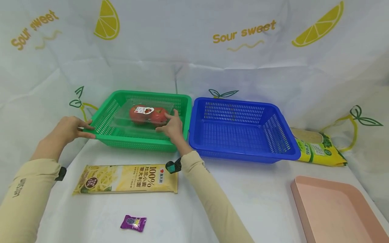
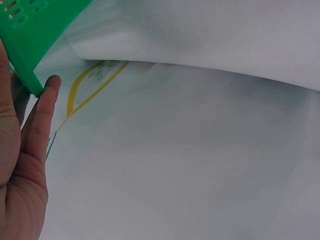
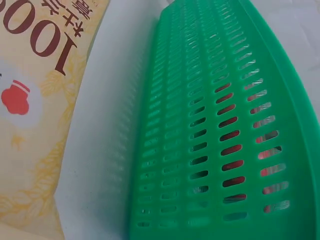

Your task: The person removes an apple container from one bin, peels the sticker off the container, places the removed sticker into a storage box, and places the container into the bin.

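Observation:
In the head view, a clear plastic box of tomatoes [image 1: 138,116] with a white label lies in the green basket [image 1: 143,143]. My right hand [image 1: 172,127] reaches over the basket's front rim and holds the box at its right end, thumb in front and fingers behind. At the basket's left rim, my left hand [image 1: 71,130] pinches the edge; the left wrist view shows the fingers [image 2: 42,117] up against the green corner. The right wrist view looks along the basket's slotted front wall [image 3: 215,130], with red showing through the slots and the right hand hidden.
A blue basket [image 1: 231,135] stands right beside the green one. In front lie a pasta packet [image 1: 127,179] and a small purple sweet packet [image 1: 133,223]. A yellow bag [image 1: 322,148] is behind the blue basket's right side; a pink tray [image 1: 337,209] sits front right.

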The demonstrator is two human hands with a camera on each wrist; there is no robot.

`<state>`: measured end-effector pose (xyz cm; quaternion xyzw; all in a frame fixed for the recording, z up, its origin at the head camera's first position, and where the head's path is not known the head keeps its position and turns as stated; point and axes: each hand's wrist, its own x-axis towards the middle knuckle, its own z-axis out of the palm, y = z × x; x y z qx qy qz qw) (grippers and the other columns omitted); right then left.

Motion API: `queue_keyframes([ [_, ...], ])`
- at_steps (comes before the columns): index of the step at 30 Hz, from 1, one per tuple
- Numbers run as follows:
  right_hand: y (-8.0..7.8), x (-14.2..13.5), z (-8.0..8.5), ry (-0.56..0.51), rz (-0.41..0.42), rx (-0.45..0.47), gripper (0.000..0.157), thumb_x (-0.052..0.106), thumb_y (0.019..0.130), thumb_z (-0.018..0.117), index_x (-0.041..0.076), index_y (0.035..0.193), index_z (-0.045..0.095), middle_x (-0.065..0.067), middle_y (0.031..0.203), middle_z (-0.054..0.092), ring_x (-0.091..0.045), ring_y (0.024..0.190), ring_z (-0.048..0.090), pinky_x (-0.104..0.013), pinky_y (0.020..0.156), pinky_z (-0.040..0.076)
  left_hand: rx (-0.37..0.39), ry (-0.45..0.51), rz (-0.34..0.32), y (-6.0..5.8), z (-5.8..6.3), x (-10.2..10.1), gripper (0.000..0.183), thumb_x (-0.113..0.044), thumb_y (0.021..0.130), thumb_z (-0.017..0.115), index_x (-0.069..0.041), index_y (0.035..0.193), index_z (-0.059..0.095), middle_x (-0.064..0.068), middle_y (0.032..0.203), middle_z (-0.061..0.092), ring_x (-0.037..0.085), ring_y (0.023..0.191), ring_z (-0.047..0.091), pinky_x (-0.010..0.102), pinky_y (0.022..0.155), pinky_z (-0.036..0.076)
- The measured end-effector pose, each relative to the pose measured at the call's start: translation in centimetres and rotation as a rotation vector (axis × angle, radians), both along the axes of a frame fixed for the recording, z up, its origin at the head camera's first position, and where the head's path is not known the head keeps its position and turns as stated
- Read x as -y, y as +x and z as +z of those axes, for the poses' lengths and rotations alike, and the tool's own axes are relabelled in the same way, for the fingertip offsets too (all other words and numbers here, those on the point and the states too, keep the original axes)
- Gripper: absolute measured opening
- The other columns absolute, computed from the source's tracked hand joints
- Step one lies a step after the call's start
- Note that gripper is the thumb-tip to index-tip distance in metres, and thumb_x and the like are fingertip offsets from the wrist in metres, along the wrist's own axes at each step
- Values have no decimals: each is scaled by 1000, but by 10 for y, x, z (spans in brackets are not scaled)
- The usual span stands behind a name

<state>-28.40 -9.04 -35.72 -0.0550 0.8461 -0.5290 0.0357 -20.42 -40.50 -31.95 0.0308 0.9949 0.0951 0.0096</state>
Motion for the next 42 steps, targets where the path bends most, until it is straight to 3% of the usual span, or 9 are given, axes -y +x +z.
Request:
queue_keyframes([
  [7, 2, -2, 1, 135, 208, -252, 59, 10, 80, 79, 5, 134, 56, -4, 151, 38, -26, 124, 50, -34, 99, 44, 25, 7, -1, -2, 1, 0, 63, -44, 72, 76, 7, 107, 69, 27, 127, 48, 52, 97, 54, 49, 74, 47],
  [10, 4, -2, 1, 133, 285, -378, 42, 8, 81, 77, 3, 121, 65, -7, 141, 51, -22, 126, 50, -31, 101, 42, 20, 3, -10, -2, 1, 1, 61, -43, 72, 77, 7, 106, 69, 27, 127, 48, 50, 93, 56, 48, 72, 47],
  [14, 6, -2, -1, 93, 299, -460, 21, 7, 79, 79, 3, 97, 71, -8, 117, 64, -20, 109, 59, -24, 90, 46, 11, 0, -16, -2, 0, 2, 66, -48, 72, 75, 8, 106, 68, 27, 127, 48, 49, 90, 57, 47, 70, 46],
  [18, 8, -3, -1, 60, 323, -470, 18, 6, 79, 78, 2, 85, 62, -11, 102, 60, -22, 92, 57, -22, 77, 44, 9, -1, -3, 2, 2, 1, 67, -48, 71, 75, 9, 107, 68, 27, 127, 47, 53, 96, 54, 48, 72, 47],
  [23, 7, -6, -2, 11, 296, -411, 19, 6, 80, 77, 3, 83, 59, -11, 98, 60, -24, 91, 56, -23, 74, 43, 6, 11, -2, 1, 2, -1, 61, -40, 71, 77, 9, 106, 68, 27, 127, 46, 54, 95, 54, 47, 71, 47],
  [28, 8, -10, -2, -45, 272, -403, 18, 5, 79, 77, 1, 85, 60, -12, 99, 63, -26, 98, 60, -33, 88, 48, 1, 23, -13, -1, 0, 1, 57, -35, 72, 80, 9, 106, 68, 28, 127, 47, 57, 102, 50, 56, 78, 46],
  [32, 12, -13, 0, -119, 276, -415, 17, 3, 79, 77, 0, 84, 61, -14, 99, 64, -28, 102, 60, -38, 96, 46, -9, 21, -24, 1, -1, 3, 66, -47, 69, 78, 8, 104, 69, 27, 126, 48, 58, 105, 47, 59, 81, 45],
  [35, 17, -18, 3, -169, 261, -416, 16, 3, 78, 77, -1, 84, 62, -13, 101, 64, -26, 101, 59, -32, 93, 47, -11, 12, -20, 2, -1, 3, 69, -50, 69, 76, 8, 105, 69, 28, 126, 48, 59, 104, 47, 59, 79, 45],
  [42, 26, -34, 15, -241, 241, -393, 17, 4, 79, 76, -3, 85, 61, -12, 105, 64, -19, 100, 56, -21, 74, 38, -12, -2, -24, 2, 0, 3, 51, -30, 73, 81, 9, 104, 69, 29, 126, 47, 60, 105, 45, 61, 81, 43],
])
